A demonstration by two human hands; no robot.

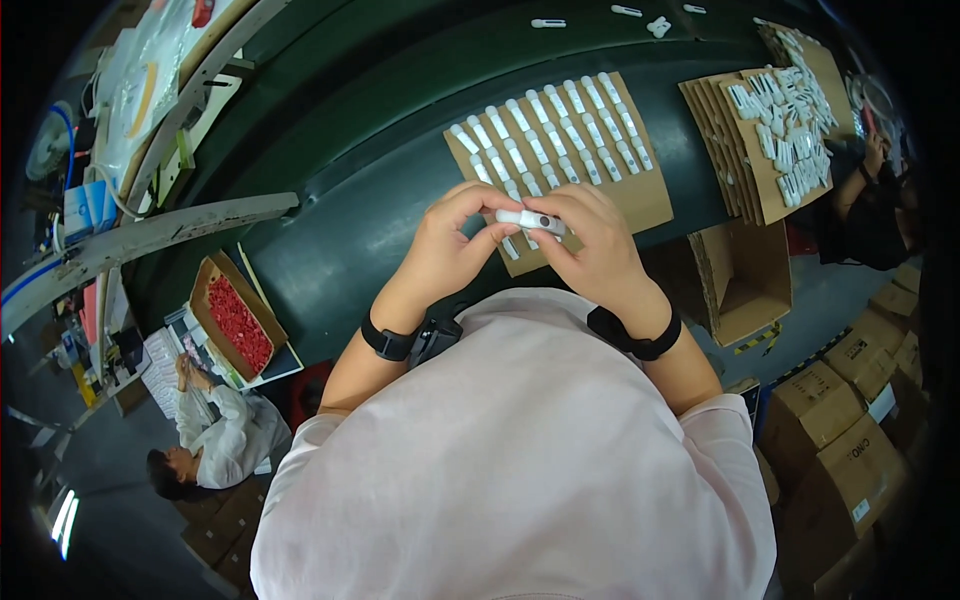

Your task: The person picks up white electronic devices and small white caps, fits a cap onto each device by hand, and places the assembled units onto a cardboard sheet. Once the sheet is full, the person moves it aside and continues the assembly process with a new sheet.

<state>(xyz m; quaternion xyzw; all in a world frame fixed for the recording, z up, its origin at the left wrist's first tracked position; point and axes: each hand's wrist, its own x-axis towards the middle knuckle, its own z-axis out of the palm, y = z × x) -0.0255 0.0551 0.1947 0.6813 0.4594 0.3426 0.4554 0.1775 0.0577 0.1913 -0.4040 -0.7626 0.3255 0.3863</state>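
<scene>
Between the fingertips of both hands is a small white stick-shaped device with a dark oval spot near its right end. My left hand pinches its left end with thumb and forefinger. The thumb and fingers of my right hand close on the other end. Just below and beyond my hands lies a flat cardboard sheet on the dark green worktop. Rows of similar white devices are laid out on it, a few partly hidden by my hands.
At the right, stacked cardboard sheets carry a heap of white pieces, above an open carton. A box of red pieces stands left, near a seated person. Several loose white pieces lie at the far side.
</scene>
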